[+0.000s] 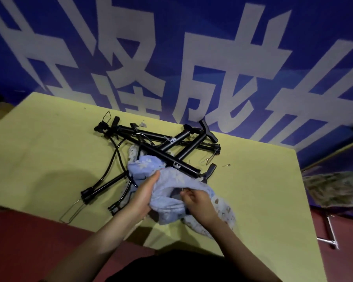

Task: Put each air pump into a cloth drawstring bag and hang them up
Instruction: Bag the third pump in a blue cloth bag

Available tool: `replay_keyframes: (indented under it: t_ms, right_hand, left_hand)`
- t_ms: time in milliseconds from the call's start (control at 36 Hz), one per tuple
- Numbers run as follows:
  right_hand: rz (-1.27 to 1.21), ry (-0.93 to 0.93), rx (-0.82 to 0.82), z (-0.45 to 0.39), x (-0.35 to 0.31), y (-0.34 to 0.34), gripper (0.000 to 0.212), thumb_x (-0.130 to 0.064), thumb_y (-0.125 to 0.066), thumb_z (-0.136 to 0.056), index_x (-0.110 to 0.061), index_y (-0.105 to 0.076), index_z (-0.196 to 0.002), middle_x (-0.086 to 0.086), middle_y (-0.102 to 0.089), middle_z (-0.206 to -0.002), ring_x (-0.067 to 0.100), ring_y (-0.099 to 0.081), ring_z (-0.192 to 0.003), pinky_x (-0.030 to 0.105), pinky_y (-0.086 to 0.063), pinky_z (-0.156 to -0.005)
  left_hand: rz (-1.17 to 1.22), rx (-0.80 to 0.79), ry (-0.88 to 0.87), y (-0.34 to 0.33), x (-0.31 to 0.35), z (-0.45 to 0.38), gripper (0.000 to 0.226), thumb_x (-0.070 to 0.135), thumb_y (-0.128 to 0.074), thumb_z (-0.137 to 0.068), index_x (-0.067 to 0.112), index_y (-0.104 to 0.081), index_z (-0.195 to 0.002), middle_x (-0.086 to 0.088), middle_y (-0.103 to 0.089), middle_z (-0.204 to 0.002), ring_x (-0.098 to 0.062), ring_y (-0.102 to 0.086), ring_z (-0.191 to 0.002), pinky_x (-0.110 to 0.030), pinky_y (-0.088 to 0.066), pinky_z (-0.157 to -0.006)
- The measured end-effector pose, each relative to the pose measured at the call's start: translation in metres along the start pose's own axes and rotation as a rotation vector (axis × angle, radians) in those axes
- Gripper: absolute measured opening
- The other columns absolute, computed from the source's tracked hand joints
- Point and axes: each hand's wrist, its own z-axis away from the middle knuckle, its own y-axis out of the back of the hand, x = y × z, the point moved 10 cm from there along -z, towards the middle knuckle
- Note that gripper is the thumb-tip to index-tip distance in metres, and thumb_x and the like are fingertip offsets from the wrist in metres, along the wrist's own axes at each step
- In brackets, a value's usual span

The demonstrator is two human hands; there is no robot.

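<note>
Left hand (146, 192) grips blue bag (172, 192); right hand (198, 202) pinches its opening.

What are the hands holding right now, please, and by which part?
Both hold the blue cloth bag: the left hand grips its left side, and the right hand pinches the fabric near its middle.

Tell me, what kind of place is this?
Probably a sports hall or event space, not a home: a huge blue banner with big white characters hangs behind a yellow-green table piled with black air pumps.
</note>
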Motion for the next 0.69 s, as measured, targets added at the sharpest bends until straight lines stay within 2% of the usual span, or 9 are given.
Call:
replay_keyframes:
  t_ms: [111,222,306,361,444,500,556,611,694]
  right_hand:
    - [0.107,0.082,-0.033,0.012,-0.002,-0.011,0.038,-0.018,-0.054,-0.096,0.006,-0.051,-0.067,0.016,-0.047,-0.053,0.019,-0.044,-0.049,0.034,-0.032,-0.053]
    - [0.19,0.108,-0.052,0.021,-0.001,-0.019,0.025,-0.018,-0.06,-0.093,0.003,-0.064,-0.08,0.013,-0.057,-0.061,0.024,-0.056,-0.061,0.037,-0.044,-0.061]
    - [0.289,0.142,-0.065,0.025,-0.001,-0.018,0.019,-0.021,-0.06,-0.091,-0.005,-0.069,-0.096,0.008,-0.069,-0.08,0.016,-0.06,-0.069,0.029,-0.044,-0.064]
    - [0.335,0.154,-0.08,0.028,0.0,-0.015,0.021,-0.022,-0.057,-0.091,-0.01,-0.068,-0.104,0.005,-0.067,-0.079,0.011,-0.056,-0.064,0.027,-0.041,-0.061]
    - [0.355,0.164,-0.105,0.033,0.0,-0.009,0.01,-0.026,-0.053,-0.091,-0.022,-0.062,-0.089,0.003,-0.059,-0.066,0.01,-0.048,-0.055,0.029,-0.036,-0.054]
    - [0.358,0.186,-0.086,0.037,-0.002,0.003,0.022,-0.028,-0.049,-0.09,-0.037,-0.046,-0.071,-0.002,-0.052,-0.059,0.011,-0.045,-0.053,0.03,-0.032,-0.052]
    - [0.353,0.188,-0.076,0.041,-0.001,0.016,0.031,-0.029,-0.047,-0.091,-0.039,-0.038,-0.063,-0.011,-0.045,-0.053,0.008,-0.043,-0.051,0.022,-0.029,-0.05]
    - [0.369,0.194,-0.076,0.045,0.0,0.027,0.031,-0.034,-0.046,-0.093,-0.037,-0.04,-0.063,-0.013,-0.044,-0.052,0.005,-0.042,-0.05,0.02,-0.028,-0.05]
    - [0.329,0.196,-0.016,0.048,0.0,0.053,0.033,-0.048,-0.041,-0.091,-0.025,-0.058,-0.074,-0.007,-0.057,-0.063,0.009,-0.05,-0.059,0.032,-0.039,-0.056]
  left_hand:
    - [-0.002,0.047,-0.008,0.024,-0.012,0.009,0.041,0.037,-0.05,-0.096,0.007,-0.062,-0.121,-0.019,-0.066,-0.117,-0.031,-0.063,-0.108,-0.046,-0.045,-0.1]
    - [-0.027,0.063,-0.022,0.032,-0.014,0.017,0.031,0.032,-0.045,-0.098,0.013,-0.065,-0.111,-0.014,-0.069,-0.112,-0.027,-0.065,-0.103,-0.038,-0.05,-0.09]
    - [-0.065,0.081,-0.03,0.032,-0.014,0.02,0.033,0.037,-0.047,-0.096,0.015,-0.065,-0.113,-0.013,-0.067,-0.117,-0.027,-0.063,-0.109,-0.043,-0.046,-0.1]
    - [-0.073,0.079,-0.027,0.027,-0.015,0.02,0.036,0.036,-0.047,-0.097,0.013,-0.062,-0.12,-0.013,-0.065,-0.119,-0.028,-0.061,-0.111,-0.046,-0.043,-0.104]
    - [-0.08,0.063,-0.011,0.018,-0.021,0.015,0.033,0.038,-0.047,-0.097,0.017,-0.064,-0.116,-0.012,-0.068,-0.115,-0.027,-0.063,-0.108,-0.046,-0.043,-0.104]
    - [-0.099,0.042,-0.008,0.008,-0.026,0.012,0.041,0.044,-0.051,-0.093,0.014,-0.063,-0.12,-0.013,-0.067,-0.117,-0.028,-0.063,-0.111,-0.049,-0.041,-0.105]
    - [-0.111,0.024,-0.012,-0.002,-0.029,0.008,0.044,0.048,-0.054,-0.091,0.015,-0.063,-0.12,-0.012,-0.067,-0.118,-0.028,-0.063,-0.111,-0.05,-0.041,-0.106]
    - [-0.094,0.01,-0.028,-0.013,-0.028,0.004,0.055,0.056,-0.061,-0.08,0.017,-0.065,-0.118,-0.011,-0.067,-0.118,-0.028,-0.063,-0.111,-0.05,-0.041,-0.105]
    - [-0.075,-0.016,-0.026,-0.036,-0.024,0.002,0.065,0.06,-0.065,-0.07,0.015,-0.066,-0.117,-0.013,-0.068,-0.116,-0.028,-0.065,-0.108,-0.05,-0.043,-0.104]
